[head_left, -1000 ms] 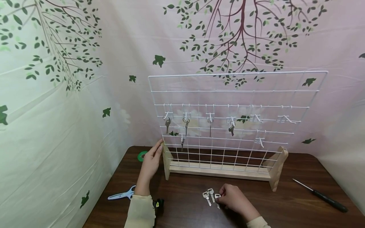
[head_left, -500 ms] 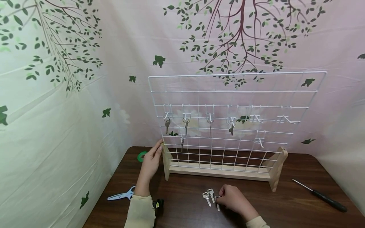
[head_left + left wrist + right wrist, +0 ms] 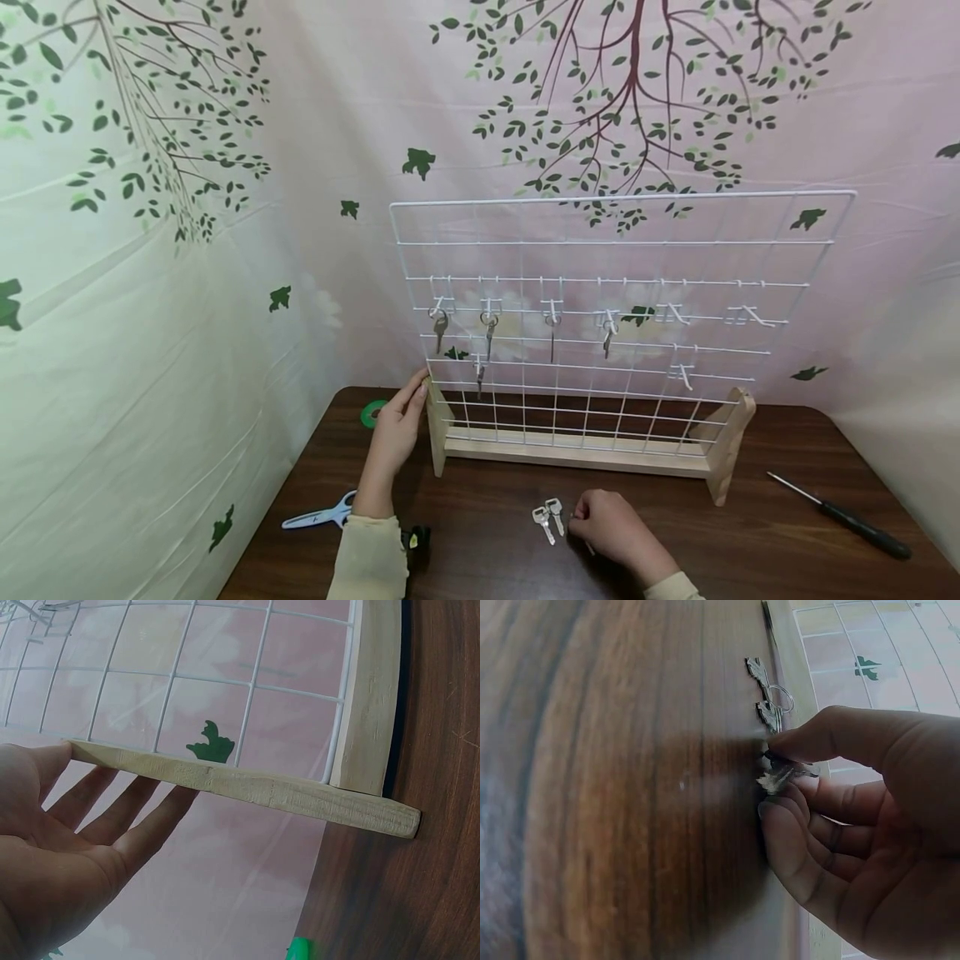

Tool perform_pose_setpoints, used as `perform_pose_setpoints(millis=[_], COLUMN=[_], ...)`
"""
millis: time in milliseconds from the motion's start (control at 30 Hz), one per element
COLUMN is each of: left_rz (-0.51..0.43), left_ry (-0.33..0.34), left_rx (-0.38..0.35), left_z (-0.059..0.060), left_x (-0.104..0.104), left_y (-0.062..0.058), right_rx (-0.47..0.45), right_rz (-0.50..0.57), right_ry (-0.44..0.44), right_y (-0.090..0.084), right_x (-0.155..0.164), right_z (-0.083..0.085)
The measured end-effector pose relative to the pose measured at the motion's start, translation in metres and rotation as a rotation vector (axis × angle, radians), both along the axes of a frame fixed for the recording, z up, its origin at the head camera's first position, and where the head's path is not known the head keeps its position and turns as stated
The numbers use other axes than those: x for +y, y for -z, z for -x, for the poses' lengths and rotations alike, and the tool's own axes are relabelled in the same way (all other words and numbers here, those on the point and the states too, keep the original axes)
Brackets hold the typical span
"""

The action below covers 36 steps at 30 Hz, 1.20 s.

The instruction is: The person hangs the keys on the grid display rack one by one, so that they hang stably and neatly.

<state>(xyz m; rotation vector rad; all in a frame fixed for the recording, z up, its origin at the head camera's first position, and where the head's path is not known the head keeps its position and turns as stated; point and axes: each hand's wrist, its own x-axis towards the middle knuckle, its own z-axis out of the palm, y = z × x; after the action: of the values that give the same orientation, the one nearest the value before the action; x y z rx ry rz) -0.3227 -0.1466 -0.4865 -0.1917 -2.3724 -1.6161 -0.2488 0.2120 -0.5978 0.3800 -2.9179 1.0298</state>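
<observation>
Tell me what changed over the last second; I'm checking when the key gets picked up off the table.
The right hand closed over the third key: a second ago it lay visible by the fingertips, now it is pinched between thumb and fingers and hidden in the head view. The two keys beside it stayed put. The left hand still rests flat against the rack's wooden foot. Scissors and screwdriver are unmoved.

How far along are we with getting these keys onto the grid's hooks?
Roughly halfway, it seems. Done: five keys hang on the white wire rack, four on the upper row and one lower left. In hand: the right hand pinches one key off the table, while the left hand rests flat against the rack's wooden foot. Left: two keys lie on the table, and three hooks at the right look empty.
</observation>
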Motion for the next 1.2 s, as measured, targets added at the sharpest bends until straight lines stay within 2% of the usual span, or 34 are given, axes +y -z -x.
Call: perform_pose_setpoints(millis=[100, 200, 333, 467, 600, 733, 900, 1067, 1200], left_rz=[-0.005, -0.008, -0.017, -0.016, -0.017, -0.022, -0.017, -0.015, -0.011], left_ry=[0.002, 0.004, 0.009, 0.008, 0.008, 0.011, 0.006, 0.004, -0.002], left_rx=[0.001, -0.002, -0.005, -0.002, 0.003, 0.003, 0.002, -0.002, -0.001], left_z=[0.000, -0.001, 0.000, 0.000, 0.000, 0.000, 0.001, 0.000, 0.001], left_x=[0.000, 0.000, 0.000, 0.000, 0.000, 0.000, 0.000, 0.001, 0.000], left_y=[0.000, 0.000, -0.001, -0.001, -0.001, 0.000, 0.001, 0.000, 0.000], right_rx=[0.014, 0.023, -0.033, -0.136, -0.205, -0.226, -0.208, -0.158, -0.022], right_rz=[-0.010, -0.014, 0.024, 0.095, 0.174, 0.245, 0.333, 0.424, 0.498], right_ry=[-0.016, -0.013, -0.003, -0.016, -0.038, -0.040, -0.034, -0.041, -0.062], right_y=[0.001, -0.009, -0.030, -0.044, -0.044, -0.043, -0.050, -0.074, -0.100], right_x=[0.001, -0.002, -0.008, -0.009, -0.007, -0.005, -0.001, 0.004, 0.006], right_z=[0.001, -0.004, -0.014, -0.021, -0.021, -0.020, -0.021, -0.029, -0.039])
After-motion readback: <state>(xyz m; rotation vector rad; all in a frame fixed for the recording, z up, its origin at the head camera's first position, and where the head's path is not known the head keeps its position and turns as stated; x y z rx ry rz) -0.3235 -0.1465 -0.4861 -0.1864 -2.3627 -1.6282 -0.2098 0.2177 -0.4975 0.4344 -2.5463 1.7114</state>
